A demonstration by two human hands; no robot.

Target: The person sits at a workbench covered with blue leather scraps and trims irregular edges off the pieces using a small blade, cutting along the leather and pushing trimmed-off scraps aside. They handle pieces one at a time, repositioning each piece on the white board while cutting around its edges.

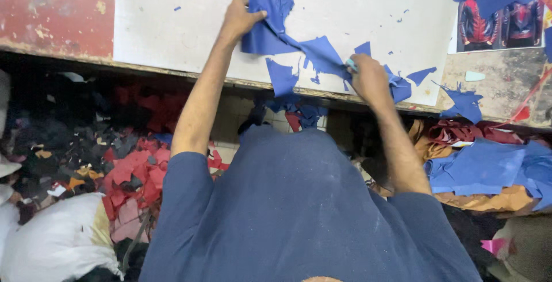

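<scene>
Floor heap: red, black and tan offcuts (129, 170) lie jagged below the bench (69, 52).
Right grip (370, 77): closed on the blue leather piece (276, 26) at the bench's near edge.
Left grip (240, 18): closed, pinching the same crumpled piece farther in.
White board (172, 23): smooth, strewn with blue scraps (282, 76).

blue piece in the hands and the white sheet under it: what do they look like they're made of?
Blue piece: looks like thin leather or faux leather, matte; it folds softly and twists between the left hand and right hand, with clean-cut scraps around it. Could be heavy fabric.
White sheet: appears to be a rigid, flat cutting board, plastic or painted board, with a smooth, dull, scuffed surface.
</scene>
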